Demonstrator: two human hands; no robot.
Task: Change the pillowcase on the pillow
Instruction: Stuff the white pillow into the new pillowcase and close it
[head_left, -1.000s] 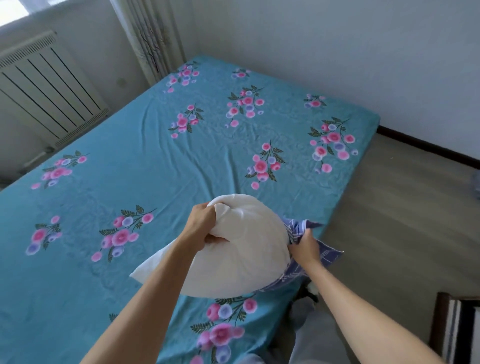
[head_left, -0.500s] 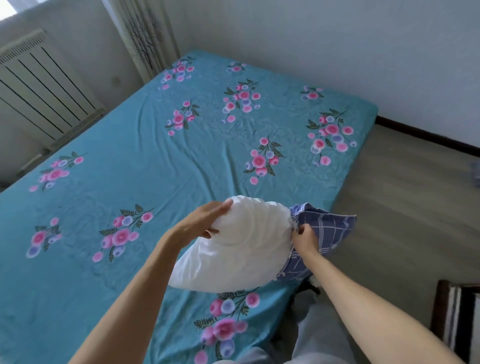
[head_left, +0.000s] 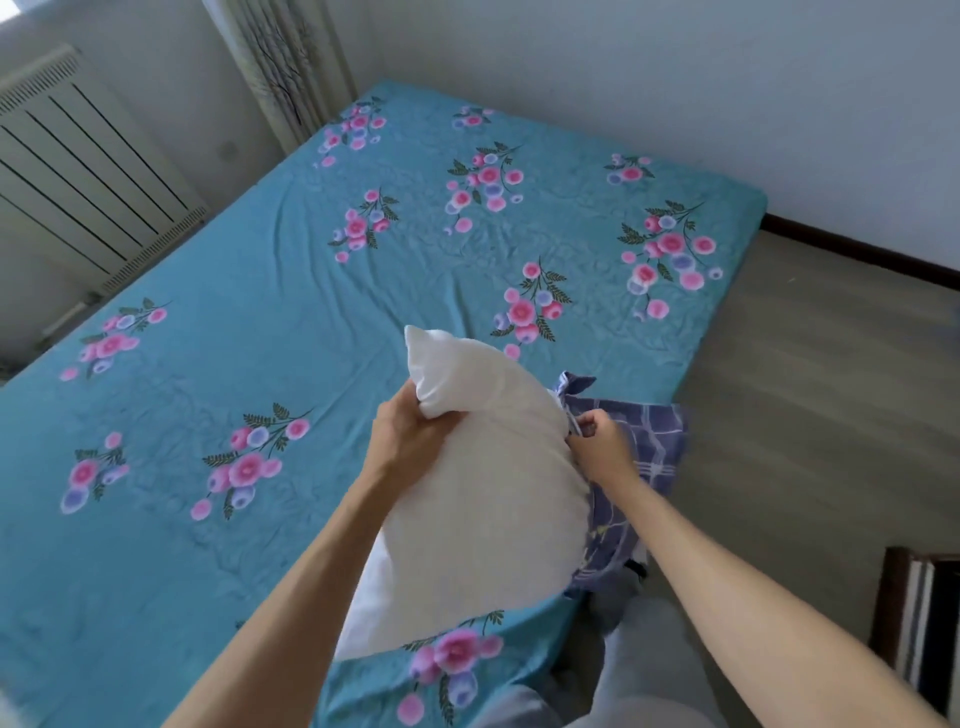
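Pillow (head_left: 467, 499), white and bare over most of its length, is held up above the near edge of the bed (head_left: 218, 291) by both hands. The left hand (head_left: 410, 441) is closed on the pillow near its upper corner, the fingers curled into the white fabric so that the corner is bunched and stands up above the knuckles. The right hand (head_left: 602, 444) is closed on the edge of the blue checked pillowcase (head_left: 644, 452), which is pinched at the pillow's right side. The pillowcase is gathered there in folds and hangs down behind the right forearm; how much of the pillow is covered by it cannot be told. The pillow's lower end hangs over the near edge of the bed; whether it touches the sheet cannot be told.

Further out, the bed is covered by a teal sheet printed with pink and lilac flower sprays, lightly creased across the middle. A white radiator (head_left: 78, 171) is seen against the wall at the far left, with a patterned curtain (head_left: 280, 67) beside it at the far corner. A plain white wall runs along the far side. Grey wooden floor (head_left: 810, 395) lies to the right of the bed, and a dark piece of furniture with striped fabric (head_left: 919, 634) is cut off at the near right. Grey trousers are visible at the near edge, between the forearms.
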